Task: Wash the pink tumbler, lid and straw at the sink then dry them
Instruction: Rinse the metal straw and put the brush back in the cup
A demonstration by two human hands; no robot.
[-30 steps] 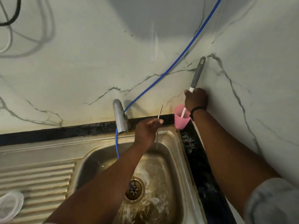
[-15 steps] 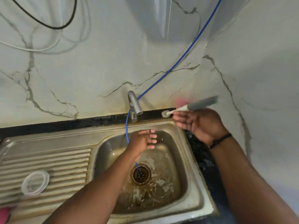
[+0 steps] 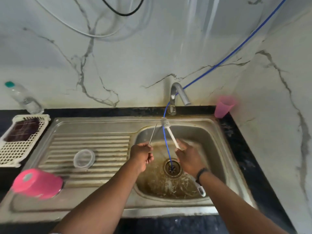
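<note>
Left hand [image 3: 141, 155]: curled round the lower end of the straw [image 3: 153, 133], over the left part of the sink [image 3: 217, 142] basin.
Right hand [image 3: 189, 159]: gripping the brush [image 3: 170, 134] at mid-shaft, over the sink drain; grey handle end projects below the wrist.
Straw: thin metal tube, upper end angled up toward the sink's back rim. Judged stiff, light and slippery when wet; hold near one end, leaving the open tip clear for the brush.
Brush: white shaft, bristle head near the sink's back rim, just beside the straw tip; not yet inserted.
Alignment: the narrow straw bore calls for steadying both tips before the bristles enter.
Tumbler [image 3: 38, 184]: pink, lying mouth-down at the front left of the sink's drainboard. Judged light, rigid plastic; grip round the body.
Lid [image 3: 84, 157]: clear, round, flat on the drainboard, left of the sink basin. Judged thin and flexible; lift by the rim.
Pink cup [image 3: 223, 107]: on the counter [image 3: 239, 149], behind the sink's right rear corner.
Blue tube [image 3: 166, 142]: runs from the wall past the tap [image 3: 179, 95] into the sink drain, between the two hands.
Basket [image 3: 18, 137]: white, on the counter left of the sink.
</note>
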